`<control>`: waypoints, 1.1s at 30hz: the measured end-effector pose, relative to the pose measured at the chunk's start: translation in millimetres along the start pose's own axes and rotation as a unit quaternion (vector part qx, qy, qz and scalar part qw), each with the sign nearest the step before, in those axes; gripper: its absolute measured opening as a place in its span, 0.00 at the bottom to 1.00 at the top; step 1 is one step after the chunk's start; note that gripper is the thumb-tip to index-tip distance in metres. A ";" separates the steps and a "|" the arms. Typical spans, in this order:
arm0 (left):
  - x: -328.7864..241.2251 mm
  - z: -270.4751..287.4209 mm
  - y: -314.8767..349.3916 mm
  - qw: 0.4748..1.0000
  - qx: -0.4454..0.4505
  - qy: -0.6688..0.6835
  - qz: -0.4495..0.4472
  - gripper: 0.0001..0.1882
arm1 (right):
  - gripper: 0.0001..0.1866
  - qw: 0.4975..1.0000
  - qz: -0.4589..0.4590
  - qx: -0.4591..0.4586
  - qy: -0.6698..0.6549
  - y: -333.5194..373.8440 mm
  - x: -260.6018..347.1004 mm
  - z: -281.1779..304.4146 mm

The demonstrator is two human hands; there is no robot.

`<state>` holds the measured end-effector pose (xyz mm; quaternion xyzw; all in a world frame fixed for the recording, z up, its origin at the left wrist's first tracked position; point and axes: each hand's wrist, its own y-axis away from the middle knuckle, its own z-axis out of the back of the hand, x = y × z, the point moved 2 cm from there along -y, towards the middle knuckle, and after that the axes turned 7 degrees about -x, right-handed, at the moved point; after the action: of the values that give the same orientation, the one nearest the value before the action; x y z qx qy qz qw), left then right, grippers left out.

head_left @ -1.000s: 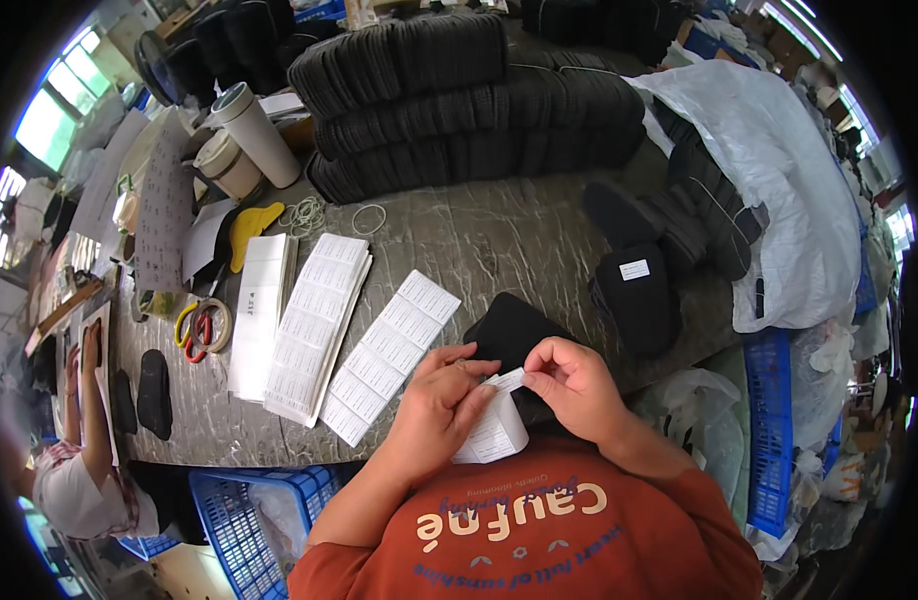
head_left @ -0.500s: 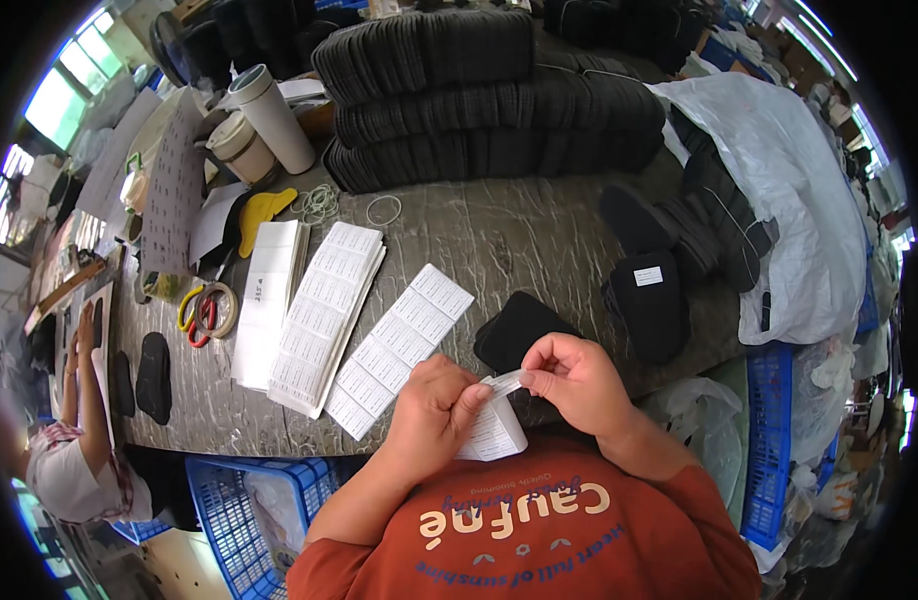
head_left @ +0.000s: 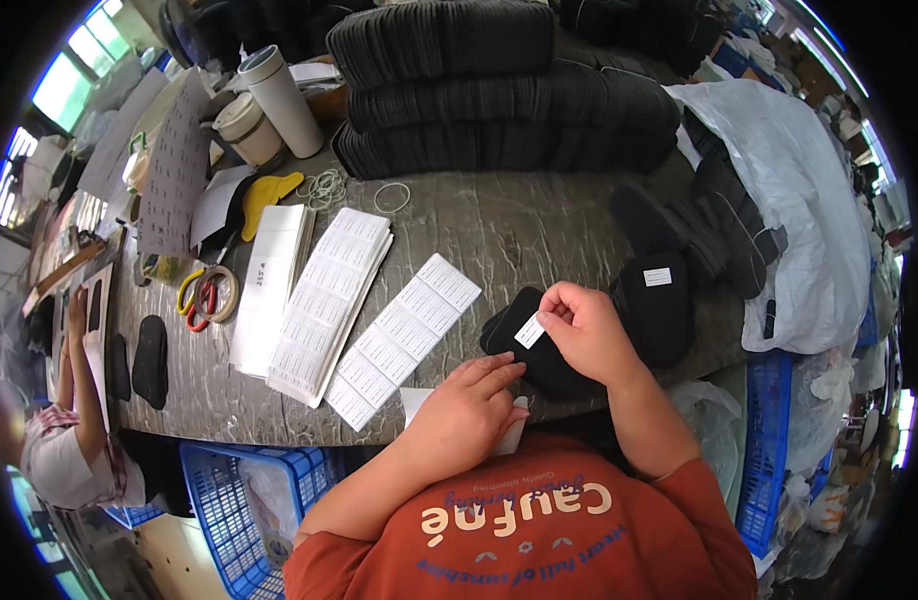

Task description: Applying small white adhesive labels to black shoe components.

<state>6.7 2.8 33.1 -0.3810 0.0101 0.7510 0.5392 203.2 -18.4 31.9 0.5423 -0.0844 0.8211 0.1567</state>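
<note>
My right hand pinches the edge of a small white label over a black insole near the table's front edge. I cannot tell whether the label is touching the insole all along. My left hand has its fingertips on the insole's near left edge. Under its palm and thumb it keeps a folded white label sheet, mostly hidden. Just left lies a flat strip of printed labels. On the right, a black insole pile bears a white label on top.
Label stacks, scissors, a tape roll and rubber bands lie at left. Long rows of black insoles stand behind. A white sack sits right; blue crates stand below. A person's arm shows far left.
My right hand has moved from the folded label sheet to the black insole with a label in its fingers. My left hand has brought its fingertips onto the insole, the sheet tucked below.
</note>
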 end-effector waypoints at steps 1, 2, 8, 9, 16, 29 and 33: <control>0.5 0.5 0.5 1.000 0.000 0.000 0.003 0.12 | 0.03 1.000 -0.001 0.001 0.011 -0.4 1.0 -0.4; 0.7 1.3 0.7 1.000 0.002 0.003 0.005 0.11 | 0.03 1.000 -0.002 0.001 0.022 -0.5 1.2 -1.2; 0.4 1.1 -2.1 1.000 0.007 0.014 0.007 0.11 | 0.03 1.000 0.022 -0.004 0.017 -1.1 -11.3 -6.4; 0.2 1.4 -2.2 1.000 0.009 0.014 0.009 0.11 | 0.03 1.000 0.022 -0.004 0.017 -1.0 -11.3 -6.5; 0.8 -3.5 -6.3 1.000 -0.006 0.001 0.011 0.11 | 0.04 0.998 0.036 -0.002 0.055 -1.6 -6.4 -6.6; -4.2 -13.2 -12.1 0.993 0.026 -0.113 -0.006 0.13 | 0.12 0.977 0.089 -0.101 0.167 0.9 -2.8 -15.3; 3.9 -18.4 -23.6 0.995 0.021 -0.098 0.027 0.12 | 0.10 0.922 0.226 -0.196 0.244 -1.6 -13.2 -13.8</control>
<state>35.8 7.9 27.1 -0.2936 -0.0172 0.7985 0.5252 196.6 -14.8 14.2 0.2504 -0.3235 0.9084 0.0860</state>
